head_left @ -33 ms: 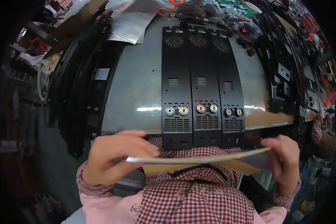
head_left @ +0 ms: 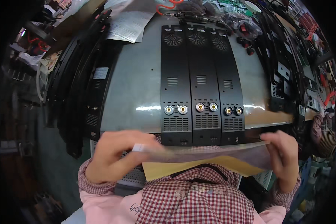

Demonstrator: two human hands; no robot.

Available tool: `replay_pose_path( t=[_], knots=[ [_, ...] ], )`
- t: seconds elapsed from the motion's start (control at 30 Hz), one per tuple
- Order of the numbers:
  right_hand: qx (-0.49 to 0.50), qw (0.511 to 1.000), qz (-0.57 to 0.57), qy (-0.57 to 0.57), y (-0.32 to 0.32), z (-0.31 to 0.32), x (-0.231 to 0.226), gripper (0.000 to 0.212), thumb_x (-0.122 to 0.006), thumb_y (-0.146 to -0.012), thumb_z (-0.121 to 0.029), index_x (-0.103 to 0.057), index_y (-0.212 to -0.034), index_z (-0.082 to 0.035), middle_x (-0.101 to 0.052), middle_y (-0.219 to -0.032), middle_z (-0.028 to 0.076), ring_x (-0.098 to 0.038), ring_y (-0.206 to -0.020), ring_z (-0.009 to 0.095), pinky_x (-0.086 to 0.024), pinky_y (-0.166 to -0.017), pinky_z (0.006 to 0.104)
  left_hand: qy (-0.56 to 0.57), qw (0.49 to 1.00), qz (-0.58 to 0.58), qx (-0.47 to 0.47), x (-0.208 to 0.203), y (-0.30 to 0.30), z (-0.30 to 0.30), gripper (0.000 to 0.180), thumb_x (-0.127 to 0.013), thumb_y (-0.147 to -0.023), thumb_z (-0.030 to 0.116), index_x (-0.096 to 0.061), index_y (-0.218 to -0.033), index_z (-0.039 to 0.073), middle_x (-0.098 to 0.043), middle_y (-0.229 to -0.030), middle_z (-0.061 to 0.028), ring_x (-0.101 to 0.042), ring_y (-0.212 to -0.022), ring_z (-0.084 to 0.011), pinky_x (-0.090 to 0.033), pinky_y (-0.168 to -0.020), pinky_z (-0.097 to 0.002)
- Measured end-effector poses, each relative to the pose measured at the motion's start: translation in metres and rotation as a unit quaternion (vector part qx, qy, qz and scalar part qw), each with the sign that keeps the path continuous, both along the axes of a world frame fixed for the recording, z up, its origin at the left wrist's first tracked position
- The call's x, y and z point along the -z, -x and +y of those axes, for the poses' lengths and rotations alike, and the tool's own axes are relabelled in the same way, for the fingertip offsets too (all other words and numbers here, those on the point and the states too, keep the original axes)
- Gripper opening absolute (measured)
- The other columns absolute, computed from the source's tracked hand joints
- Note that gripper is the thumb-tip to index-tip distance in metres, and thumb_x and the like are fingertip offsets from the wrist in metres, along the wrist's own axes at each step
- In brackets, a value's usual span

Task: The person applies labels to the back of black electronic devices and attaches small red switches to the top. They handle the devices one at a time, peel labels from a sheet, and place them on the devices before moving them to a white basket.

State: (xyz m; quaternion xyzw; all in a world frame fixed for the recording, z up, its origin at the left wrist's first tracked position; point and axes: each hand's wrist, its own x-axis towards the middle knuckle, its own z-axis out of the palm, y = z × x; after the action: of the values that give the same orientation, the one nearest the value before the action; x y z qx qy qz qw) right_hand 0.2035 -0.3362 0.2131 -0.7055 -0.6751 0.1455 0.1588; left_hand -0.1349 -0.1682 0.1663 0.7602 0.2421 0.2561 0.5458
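Bench [head_left: 134, 87], grey-topped; power tool [head_left: 193, 17] at its far side. Panels [head_left: 203, 66], three, black, vented, side by side, each with two round gold-centred connectors [head_left: 200, 107]. Sheet [head_left: 220, 152], thin, grey and yellow, bowed, held between bench and checked garment [head_left: 198, 198]. Left hand [head_left: 123, 154]: grip pinching one end. Right hand [head_left: 284, 156]: grip pinching the other.

papers [head_left: 127, 26] — upper left | dark slim tool [head_left: 192, 16] beside orange cord [head_left: 166, 7] | clear plastic bag [head_left: 250, 28] — right of tool
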Motion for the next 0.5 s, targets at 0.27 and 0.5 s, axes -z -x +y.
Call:
replay_pose_path(
  t=[0.27, 0.5],
  knots=[
    [-0.048, 0.992, 0.014, -0.113, 0.018, 0.083, 0.067, 0.051, -0.072, -0.087, -0.020, -0.057, -0.134, -0.005, -0.063, -0.122, 0.019, -0.058, -0.112, 0.037, -0.045, -0.098, 0.0442, 0.140, 0.988, -0.027, -0.064, 0.042, -0.061, 0.031, 0.024, -0.058, -0.102, 0.019, -0.067, -0.106, -0.003, -0.065, -0.089, 0.0008, -0.056, -0.082, -0.0046, -0.046, -0.071, -0.0235],
    [-0.078, 0.976, 0.181, -0.095, 0.070, 0.155, 0.098, 0.036, -0.067, -0.088, -0.010, -0.063, -0.124, -0.004, -0.061, -0.087, 0.011, -0.061, -0.082, 0.029, -0.049, -0.072, 0.0405, 0.168, 0.978, -0.045, -0.113, 0.061, -0.071, 0.051, 0.026, -0.055, -0.103, 0.020, -0.066, -0.103, -0.003, -0.065, -0.088, 0.0009, -0.055, -0.080, -0.0040, -0.046, -0.069, -0.0221]
  ],
)
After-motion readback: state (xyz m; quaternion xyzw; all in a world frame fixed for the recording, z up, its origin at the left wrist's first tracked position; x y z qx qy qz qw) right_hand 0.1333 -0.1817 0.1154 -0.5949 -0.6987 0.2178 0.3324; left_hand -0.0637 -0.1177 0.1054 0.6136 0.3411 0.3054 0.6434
